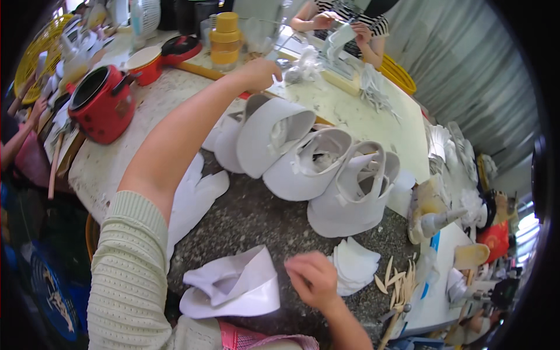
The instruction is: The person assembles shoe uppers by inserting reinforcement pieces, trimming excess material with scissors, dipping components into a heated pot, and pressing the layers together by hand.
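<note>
My left hand [259,74] reaches far across the table, beyond a row of white shoe uppers. Its fingers are bent downward and closed; whatever may be between them is hidden. Standing in the row are a strapped upper [350,210], a middle one [294,186] and one farther left [274,131], with others partly covered. Close to my body, a glossy white shoe upper [233,287] lies on the dark speckled slab [251,216]. Just right of it hovers my right hand [315,280], fingers curled together, nothing visible in them. A stack of white curved pieces [354,265] is beside that hand.
Flat white pieces [195,204] lie under my left forearm. A red pot [102,105], red cup [146,64] and yellow-capped jar [225,41] stand far left. Pale slivers [402,280] and a glue-stained container [429,201] are at right. Across the table, a person in stripes [350,26] handles a pale piece.
</note>
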`<state>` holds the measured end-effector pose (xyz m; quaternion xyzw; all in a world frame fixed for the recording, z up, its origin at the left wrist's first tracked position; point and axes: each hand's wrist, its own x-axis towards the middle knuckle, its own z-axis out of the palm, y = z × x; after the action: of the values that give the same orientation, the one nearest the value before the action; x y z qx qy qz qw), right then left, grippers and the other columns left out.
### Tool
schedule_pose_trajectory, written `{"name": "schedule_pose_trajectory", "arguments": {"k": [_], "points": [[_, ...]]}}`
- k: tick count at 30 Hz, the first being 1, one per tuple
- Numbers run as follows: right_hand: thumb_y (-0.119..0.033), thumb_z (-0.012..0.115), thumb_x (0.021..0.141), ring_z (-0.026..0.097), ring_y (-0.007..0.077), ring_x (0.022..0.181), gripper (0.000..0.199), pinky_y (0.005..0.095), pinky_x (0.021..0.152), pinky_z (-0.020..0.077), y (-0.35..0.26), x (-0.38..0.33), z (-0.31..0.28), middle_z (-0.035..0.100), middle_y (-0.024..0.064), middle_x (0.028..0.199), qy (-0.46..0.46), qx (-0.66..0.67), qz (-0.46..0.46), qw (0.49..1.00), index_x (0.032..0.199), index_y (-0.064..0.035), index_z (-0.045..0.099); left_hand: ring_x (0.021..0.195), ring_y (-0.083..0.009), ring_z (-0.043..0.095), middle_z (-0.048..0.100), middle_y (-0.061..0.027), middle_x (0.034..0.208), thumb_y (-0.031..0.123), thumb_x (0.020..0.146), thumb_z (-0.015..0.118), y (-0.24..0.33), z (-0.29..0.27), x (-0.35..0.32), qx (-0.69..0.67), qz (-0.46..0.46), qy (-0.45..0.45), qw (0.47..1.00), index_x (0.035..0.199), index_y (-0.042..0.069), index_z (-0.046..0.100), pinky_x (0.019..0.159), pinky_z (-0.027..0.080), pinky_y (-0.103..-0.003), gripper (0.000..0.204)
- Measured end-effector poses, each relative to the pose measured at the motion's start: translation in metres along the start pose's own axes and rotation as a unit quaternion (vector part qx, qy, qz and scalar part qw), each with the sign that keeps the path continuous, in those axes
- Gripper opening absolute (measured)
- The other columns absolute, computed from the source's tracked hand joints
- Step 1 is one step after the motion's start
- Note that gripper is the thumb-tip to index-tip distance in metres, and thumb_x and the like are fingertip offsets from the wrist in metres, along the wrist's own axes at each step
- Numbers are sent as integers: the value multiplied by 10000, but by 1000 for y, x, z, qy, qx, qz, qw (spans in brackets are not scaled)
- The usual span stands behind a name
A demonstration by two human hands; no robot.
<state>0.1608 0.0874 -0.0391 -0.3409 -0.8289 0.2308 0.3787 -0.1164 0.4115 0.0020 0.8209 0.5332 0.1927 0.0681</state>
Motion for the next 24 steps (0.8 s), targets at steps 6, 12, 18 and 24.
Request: {"name": "schedule_pose_trajectory", "arguments": {"k": [6,12,18,24], "points": [[28,691,661,607,227,679,167,301,588,479,9,-48,-24,642,100,813,71,30,174,982,820,-18,669,865,-249,644,679,-126,952,163,712,651,62,57,77,17,35,-325,945,993,113,697,755,493,-366,289],[23,695,657,609,229,685,181,303,586,479,16,-41,-23,641,96,816,62,52,137,987,830,-22,669,874,-277,635,669,-132,963,230,724,653,52,96,87,107,110,-404,902,1012,102,682,757,480,-398,316],[8,697,661,611,233,689,186,308,586,479,17,-45,-28,640,92,817,60,65,114,990,840,-30,667,911,-287,624,654,-151,1003,280,793,595,55,99,78,155,97,-372,910,994,92,676,792,467,-381,286],[-1,698,670,611,230,689,180,307,587,482,14,-59,-34,639,89,811,78,71,117,988,844,-34,666,896,-225,623,658,-126,1012,258,846,545,30,97,61,-3,-15,-365,931,985,82,673,806,459,-353,259]]}}
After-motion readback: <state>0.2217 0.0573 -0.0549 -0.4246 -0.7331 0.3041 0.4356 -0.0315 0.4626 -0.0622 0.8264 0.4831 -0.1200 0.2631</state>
